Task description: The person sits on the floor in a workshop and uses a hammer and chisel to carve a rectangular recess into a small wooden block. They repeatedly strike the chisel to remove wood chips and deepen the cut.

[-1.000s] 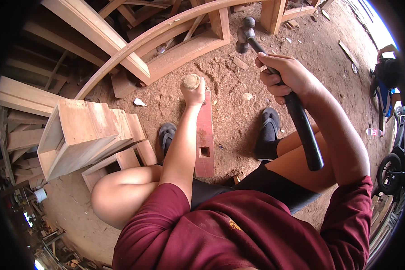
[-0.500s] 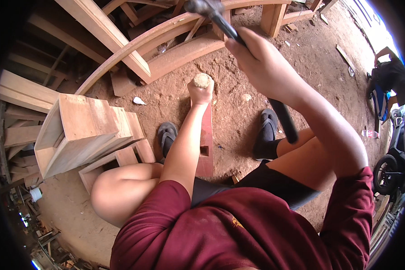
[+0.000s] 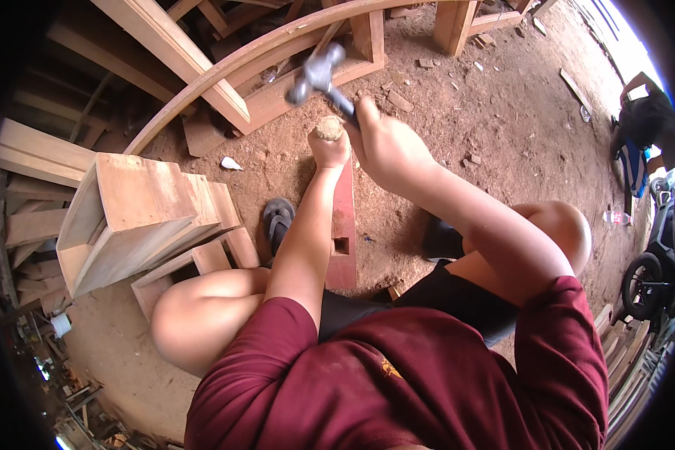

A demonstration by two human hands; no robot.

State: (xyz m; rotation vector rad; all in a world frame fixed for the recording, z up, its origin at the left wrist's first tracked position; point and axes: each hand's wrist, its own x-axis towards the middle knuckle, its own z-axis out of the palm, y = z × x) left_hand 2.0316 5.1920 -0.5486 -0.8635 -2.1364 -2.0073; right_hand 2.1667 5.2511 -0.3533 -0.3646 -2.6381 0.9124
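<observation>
My left hand [image 3: 329, 152] is wrapped round an upright tool with a frayed, round wooden butt [image 3: 328, 127], which looks like a chisel; its blade is hidden below my fist. Under that hand lies a reddish wooden beam [image 3: 343, 202] between my feet, with a square mortise [image 3: 340, 245] cut in its nearer part. Closed on the dark handle of a hammer [image 3: 319, 75], my right hand [image 3: 390, 146] is just right of my left. The hammer's metal head is blurred, above and a little left of the chisel's butt, apart from it.
A curved wooden frame [image 3: 225, 71] spans the far left. Stacked plywood-like pieces [image 3: 142, 195] stand beside my left knee. Wood scraps [image 3: 400, 101] lie on the dirt floor; at the right are a plastic bottle [image 3: 616, 218] and a wheeled vehicle [image 3: 645, 285].
My right hand has come down and left with the hammer, its head now nearer the chisel's butt. My right knee has swung outward. My left hand has barely shifted.
</observation>
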